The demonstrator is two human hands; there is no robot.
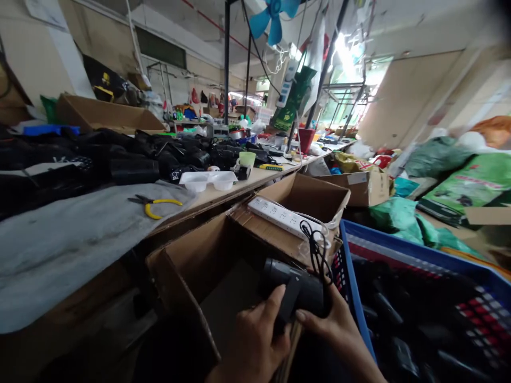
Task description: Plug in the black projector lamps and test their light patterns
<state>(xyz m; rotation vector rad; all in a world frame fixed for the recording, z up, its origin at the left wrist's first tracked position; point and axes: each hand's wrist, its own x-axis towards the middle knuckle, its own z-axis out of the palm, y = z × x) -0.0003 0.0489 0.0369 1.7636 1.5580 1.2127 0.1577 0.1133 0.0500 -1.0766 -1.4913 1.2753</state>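
Observation:
A black cylindrical device with a flat black arm or bracket is held between my two hands, tilted above an open cardboard box. My left hand is closed on the flat black part, its index finger stretched along it. My right hand grips the device's right end, thumb below and fingers partly hidden behind. A bundled black cord rises by my right fingers, in front of a white power strip. The exact kind of device is too dark to make out.
To the right stands a blue plastic crate of black parts. On the workbench are yellow-handled pliers, a white plastic tray, a green cup and many black items. A second cardboard box stands beyond the power strip.

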